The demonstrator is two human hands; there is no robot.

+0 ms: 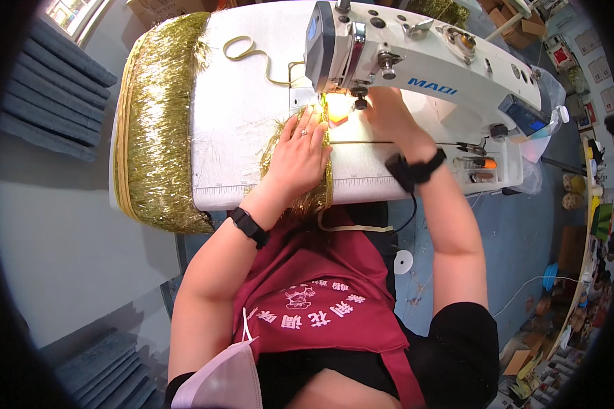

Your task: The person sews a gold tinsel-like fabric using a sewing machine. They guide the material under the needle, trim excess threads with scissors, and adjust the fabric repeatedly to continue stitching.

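Observation:
My left hand (300,153) lies flat, fingers stretched out, on a strip of gold tinsel fringe (274,151) at the left of the sewing needle. The strip's yellow-green bound edge (329,163) runs from under the presser area toward the table's front edge, where the fringe hangs over. My right hand (394,121) is right of the needle with its fingers curled in; the sewing machine's head (351,51) partly hides the fingertips, and what they hold cannot be made out. A bright lamp glares on the cloth plate there.
A thick bundle of gold tinsel fringe (158,123) drapes over the table's left end. A loose thin yellowish band (266,65) curls on the white sewing table (228,160). Small tools (481,163) sit in a recess at the right. Folded blue-grey cloth (58,92) hangs at far left.

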